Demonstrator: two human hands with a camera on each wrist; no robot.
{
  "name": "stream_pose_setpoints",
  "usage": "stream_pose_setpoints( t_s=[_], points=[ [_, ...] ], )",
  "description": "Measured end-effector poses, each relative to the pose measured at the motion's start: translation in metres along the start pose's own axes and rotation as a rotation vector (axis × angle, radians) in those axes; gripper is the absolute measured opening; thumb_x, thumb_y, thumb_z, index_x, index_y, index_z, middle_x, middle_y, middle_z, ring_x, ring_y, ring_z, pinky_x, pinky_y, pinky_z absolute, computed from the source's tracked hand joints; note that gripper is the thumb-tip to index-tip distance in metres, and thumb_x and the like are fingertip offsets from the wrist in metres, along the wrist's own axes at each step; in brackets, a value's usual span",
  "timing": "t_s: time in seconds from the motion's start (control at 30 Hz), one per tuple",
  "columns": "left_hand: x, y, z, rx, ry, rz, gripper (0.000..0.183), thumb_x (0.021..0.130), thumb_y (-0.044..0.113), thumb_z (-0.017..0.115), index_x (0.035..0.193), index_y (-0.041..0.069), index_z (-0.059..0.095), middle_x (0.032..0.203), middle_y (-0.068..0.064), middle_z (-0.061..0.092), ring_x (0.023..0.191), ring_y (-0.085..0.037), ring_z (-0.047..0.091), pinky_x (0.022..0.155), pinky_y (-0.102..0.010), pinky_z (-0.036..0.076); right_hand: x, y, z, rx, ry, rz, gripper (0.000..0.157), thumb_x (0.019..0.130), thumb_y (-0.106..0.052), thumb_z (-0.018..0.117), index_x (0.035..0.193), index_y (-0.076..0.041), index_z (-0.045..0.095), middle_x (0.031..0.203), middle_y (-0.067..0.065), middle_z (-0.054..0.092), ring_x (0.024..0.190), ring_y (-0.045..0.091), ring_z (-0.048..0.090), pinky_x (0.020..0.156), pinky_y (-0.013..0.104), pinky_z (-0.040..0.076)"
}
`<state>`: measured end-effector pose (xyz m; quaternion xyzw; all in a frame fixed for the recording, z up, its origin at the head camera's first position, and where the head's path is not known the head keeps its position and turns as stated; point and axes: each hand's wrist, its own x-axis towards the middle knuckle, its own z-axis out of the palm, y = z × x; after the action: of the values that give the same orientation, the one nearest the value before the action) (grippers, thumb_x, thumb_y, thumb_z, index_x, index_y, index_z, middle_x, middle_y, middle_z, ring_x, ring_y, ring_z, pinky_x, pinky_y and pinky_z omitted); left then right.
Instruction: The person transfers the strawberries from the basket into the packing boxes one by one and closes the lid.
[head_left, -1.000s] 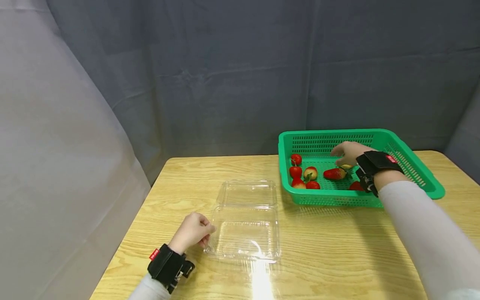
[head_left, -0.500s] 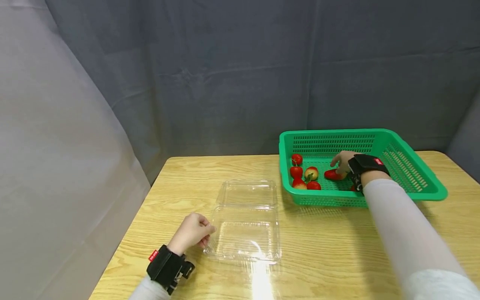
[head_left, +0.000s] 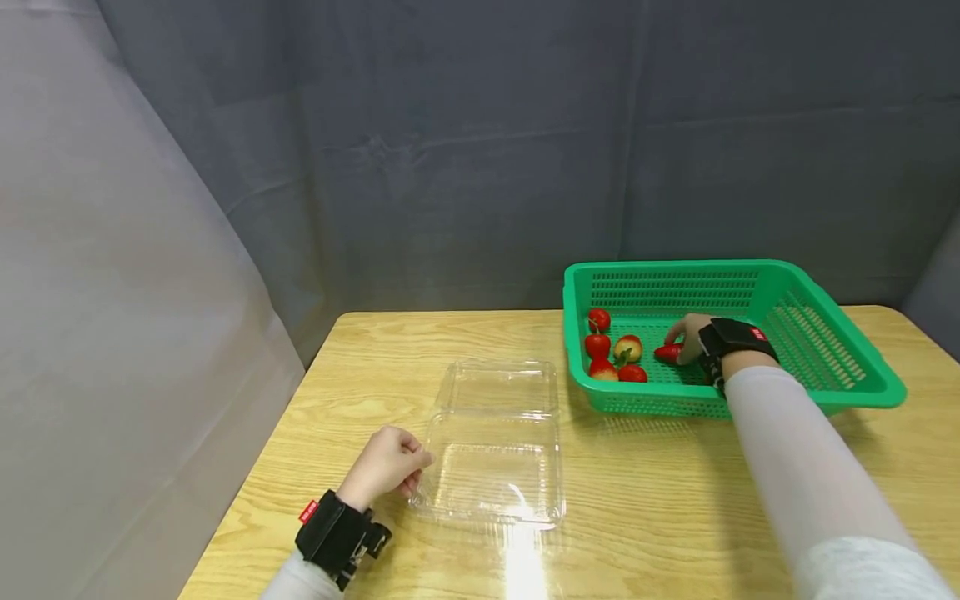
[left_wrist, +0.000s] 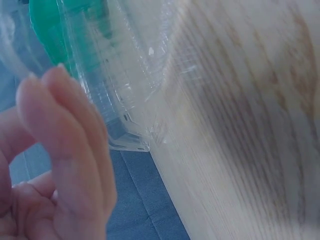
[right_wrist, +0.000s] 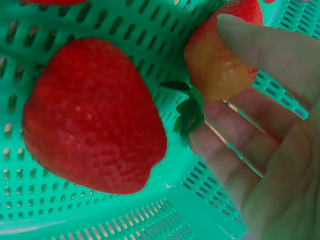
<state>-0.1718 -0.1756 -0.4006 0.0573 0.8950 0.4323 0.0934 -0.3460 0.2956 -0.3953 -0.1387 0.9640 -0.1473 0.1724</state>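
Observation:
In the head view my left hand [head_left: 386, 462] pinches the near left rim of a clear plastic clamshell container [head_left: 491, 471], which lies unfolded on the table. Its curled fingers [left_wrist: 75, 145] are close up in the left wrist view, beside the see-through plastic. Inside the green basket, my right hand [head_left: 688, 335] holds a red strawberry [head_left: 666, 353]. The right wrist view shows the thumb on top of this strawberry [right_wrist: 215, 70] and other fingers beneath, near its pale end and green leaves. Another big red strawberry [right_wrist: 95, 120] lies beside the hand.
The green perforated basket [head_left: 862, 392] stands at the right of the wooden table [head_left: 637, 508]. Several red and yellowish fruits, including a red round one [head_left: 598, 319], are grouped at its left end. A dark grey cloth [head_left: 465, 167] hangs behind the table.
My right hand has moved left and lower in the basket, from above the fruit to a hold on the strawberry. The left hand stays at the container's rim.

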Motion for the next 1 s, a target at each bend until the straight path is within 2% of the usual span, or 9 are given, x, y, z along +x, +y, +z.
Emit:
stream_pose_setpoints(
  t_s=[0.1, 0.23, 0.33, 0.43, 0.6, 0.73, 0.8, 0.87, 1.0],
  points=[
    [0.001, 0.001, 0.001, 0.005, 0.006, 0.011, 0.023, 0.08, 0.007, 0.062, 0.059, 0.001, 0.053, 0.046, -0.003, 0.05, 0.039, -0.014, 0.051, 0.039, -0.033, 0.049, 0.001, 0.004, 0.0, -0.006, 0.011, 0.001, 0.042, 0.073, -0.01, 0.069, 0.11, 0.005, 0.056, 0.106, 0.035, 0.052, 0.087, 0.038, 0.052, 0.067, 0.045, 0.048],
    [0.001, 0.002, 0.001, 0.017, 0.013, 0.013, 0.022, 0.08, 0.007, 0.061, 0.061, -0.001, 0.055, 0.046, -0.003, 0.05, 0.039, -0.015, 0.051, 0.039, -0.036, 0.05, 0.001, 0.005, -0.007, 0.006, 0.031, -0.038, 0.043, 0.074, -0.013, 0.068, 0.11, 0.007, 0.055, 0.097, 0.03, 0.058, 0.076, 0.029, 0.054, 0.062, 0.04, 0.048],
    [0.001, 0.003, 0.001, 0.022, 0.01, 0.015, 0.02, 0.08, 0.007, 0.061, 0.063, -0.003, 0.057, 0.046, -0.002, 0.05, 0.039, -0.016, 0.052, 0.04, -0.037, 0.05, -0.007, -0.001, -0.021, 0.014, 0.038, -0.077, 0.045, 0.078, -0.015, 0.066, 0.113, 0.009, 0.052, 0.093, 0.028, 0.059, 0.078, 0.031, 0.057, 0.064, 0.043, 0.049],
    [0.001, 0.002, 0.001, 0.021, 0.004, 0.014, 0.021, 0.08, 0.008, 0.062, 0.062, -0.002, 0.056, 0.046, -0.002, 0.051, 0.04, -0.017, 0.052, 0.041, -0.038, 0.051, -0.023, -0.019, -0.042, 0.02, 0.043, -0.12, 0.047, 0.082, -0.019, 0.063, 0.118, 0.008, 0.049, 0.102, 0.033, 0.055, 0.089, 0.041, 0.054, 0.071, 0.05, 0.048],
    [0.0, 0.001, 0.0, 0.024, -0.003, 0.005, 0.021, 0.081, 0.009, 0.062, 0.062, -0.001, 0.056, 0.046, -0.002, 0.051, 0.04, -0.016, 0.052, 0.04, -0.036, 0.05, -0.05, -0.068, -0.072, 0.06, 0.119, -0.254, 0.046, 0.086, -0.022, 0.059, 0.123, 0.003, 0.047, 0.113, 0.03, 0.053, 0.099, 0.041, 0.053, 0.078, 0.05, 0.046],
    [0.0, 0.0, 0.0, 0.02, -0.003, 0.008, 0.021, 0.081, 0.009, 0.061, 0.064, -0.002, 0.057, 0.046, -0.003, 0.051, 0.039, -0.016, 0.052, 0.04, -0.037, 0.05, -0.072, -0.12, -0.078, 0.087, 0.191, -0.373, 0.044, 0.085, -0.026, 0.061, 0.124, -0.007, 0.05, 0.115, 0.018, 0.057, 0.09, 0.029, 0.059, 0.076, 0.044, 0.047],
    [0.001, 0.0, 0.0, 0.013, 0.0, 0.01, 0.021, 0.081, 0.009, 0.061, 0.063, -0.002, 0.057, 0.046, -0.003, 0.051, 0.04, -0.016, 0.052, 0.04, -0.037, 0.05, -0.081, -0.148, -0.074, 0.069, 0.203, -0.442, 0.043, 0.084, -0.027, 0.062, 0.122, -0.011, 0.052, 0.111, 0.011, 0.06, 0.084, 0.022, 0.058, 0.073, 0.04, 0.048],
    [0.002, 0.0, 0.0, 0.008, 0.004, 0.011, 0.022, 0.081, 0.009, 0.062, 0.062, -0.001, 0.056, 0.046, -0.003, 0.051, 0.04, -0.017, 0.052, 0.04, -0.038, 0.05, -0.087, -0.175, -0.065, 0.063, 0.183, -0.509, 0.04, 0.084, -0.025, 0.063, 0.121, -0.013, 0.053, 0.101, 0.006, 0.062, 0.069, 0.016, 0.057, 0.064, 0.035, 0.049],
    [0.003, 0.0, 0.001, 0.001, 0.006, 0.005, 0.022, 0.08, 0.008, 0.063, 0.061, 0.001, 0.054, 0.046, -0.003, 0.051, 0.04, -0.017, 0.053, 0.04, -0.037, 0.05, -0.093, -0.219, -0.035, -0.012, 0.151, -0.661, 0.038, 0.082, -0.019, 0.064, 0.118, -0.011, 0.056, 0.098, 0.003, 0.063, 0.071, 0.011, 0.056, 0.064, 0.03, 0.051]
  ],
)
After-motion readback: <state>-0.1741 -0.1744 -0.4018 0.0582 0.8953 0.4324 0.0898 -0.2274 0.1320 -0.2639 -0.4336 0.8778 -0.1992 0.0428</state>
